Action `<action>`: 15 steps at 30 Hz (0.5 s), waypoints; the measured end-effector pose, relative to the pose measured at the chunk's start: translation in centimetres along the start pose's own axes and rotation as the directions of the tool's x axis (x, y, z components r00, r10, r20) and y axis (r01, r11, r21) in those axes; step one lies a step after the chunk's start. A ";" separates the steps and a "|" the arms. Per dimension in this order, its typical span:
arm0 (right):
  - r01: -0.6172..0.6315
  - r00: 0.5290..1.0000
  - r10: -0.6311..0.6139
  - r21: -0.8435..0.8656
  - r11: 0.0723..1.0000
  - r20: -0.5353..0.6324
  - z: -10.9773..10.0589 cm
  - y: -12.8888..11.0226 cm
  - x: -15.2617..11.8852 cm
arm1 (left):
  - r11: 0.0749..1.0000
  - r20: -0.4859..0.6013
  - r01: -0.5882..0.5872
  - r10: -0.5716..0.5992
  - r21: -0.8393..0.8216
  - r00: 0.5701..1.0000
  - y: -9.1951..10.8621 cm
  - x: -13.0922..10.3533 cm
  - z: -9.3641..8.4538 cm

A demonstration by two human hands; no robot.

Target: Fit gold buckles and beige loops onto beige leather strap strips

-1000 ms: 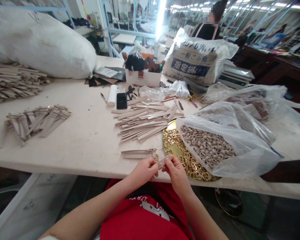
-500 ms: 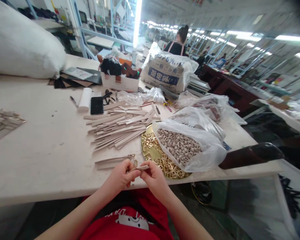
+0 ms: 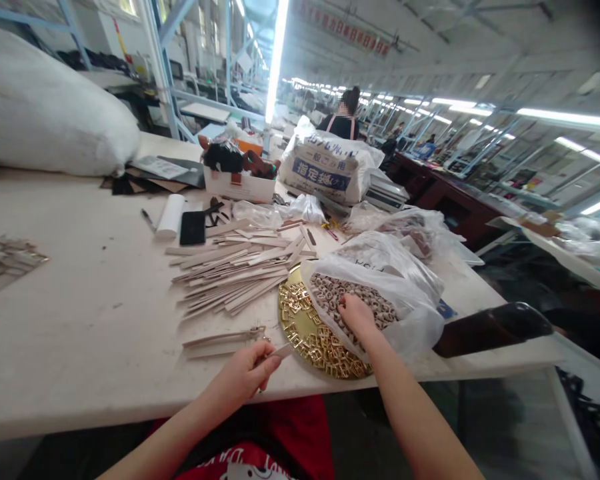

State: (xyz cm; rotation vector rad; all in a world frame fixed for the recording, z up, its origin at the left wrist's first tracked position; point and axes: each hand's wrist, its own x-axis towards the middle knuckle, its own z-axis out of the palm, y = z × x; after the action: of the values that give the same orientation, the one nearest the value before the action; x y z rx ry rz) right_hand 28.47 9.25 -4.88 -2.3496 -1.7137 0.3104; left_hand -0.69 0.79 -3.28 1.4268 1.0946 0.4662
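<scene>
A narrow beige strap [image 3: 284, 351] is pinched in my left hand [image 3: 250, 368] near the table's front edge, its free end pointing right. My right hand [image 3: 359, 317] reaches into a white plastic bag [image 3: 420, 328] full of small beige strap loops [image 3: 380, 303]. Its fingertips are curled together among the loops, and what they grip is hidden. Under the bag's left side lies a round gold tray [image 3: 307, 325] strewn with gold buckles [image 3: 333, 353]. Just beyond my left hand rest a few straps with buckles [image 3: 223, 339].
Loose beige strips [image 3: 235, 273] are heaped mid-table. Behind them are a black phone [image 3: 193, 229], a white roll [image 3: 171, 217] and a filled box [image 3: 240, 185]. A dark cylinder [image 3: 495, 328] lies at the right edge. More straps [image 3: 10, 260] sit far left; a person [image 3: 343, 120] is beyond.
My right hand has left the strap and moved right into the bag of loops. My left hand still holds the strap. The camera view has tilted up slightly.
</scene>
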 end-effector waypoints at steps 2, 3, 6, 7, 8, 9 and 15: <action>0.007 1.000 -0.006 0.030 1.000 -0.016 0.1 0.1 0.0 | 1.000 -0.003 0.007 -0.007 0.002 1.000 -0.2 -0.1 -0.1; 0.011 1.000 -0.010 0.055 0.998 -0.029 -0.1 0.2 -0.1 | 1.000 -0.005 0.013 -0.013 0.003 1.000 -0.2 -0.1 -0.1; 0.036 0.997 -0.023 0.171 0.985 -0.075 -1.2 0.2 -1.1 | 1.000 -0.018 0.012 -0.012 -0.005 1.000 0.3 0.0 -0.3; 0.052 0.996 -0.035 0.206 0.977 -0.082 -1.5 -0.1 -1.7 | 1.000 -0.024 0.008 -0.008 -0.011 1.000 0.6 0.1 -0.3; 0.070 0.996 -0.052 0.268 0.961 -0.074 -1.8 -0.5 -2.4 | 1.000 -0.031 0.001 -0.002 -0.016 1.000 1.1 0.2 -0.3; 0.083 0.996 -0.070 0.372 0.925 -0.048 -1.9 -1.1 -3.3 | 1.000 -0.041 -0.008 0.007 -0.021 0.999 1.6 0.3 -0.2; -0.217 0.958 -0.153 0.962 0.163 0.242 -0.5 -7.0 -9.5 | 0.994 -0.179 -0.105 0.103 -0.004 0.978 4.4 1.5 0.5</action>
State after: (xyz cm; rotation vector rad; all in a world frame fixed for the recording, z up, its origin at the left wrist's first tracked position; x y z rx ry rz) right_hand 19.47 2.22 -1.90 -1.2647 -0.8812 1.3768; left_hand 1.90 2.48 0.21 1.4561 1.1598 0.6866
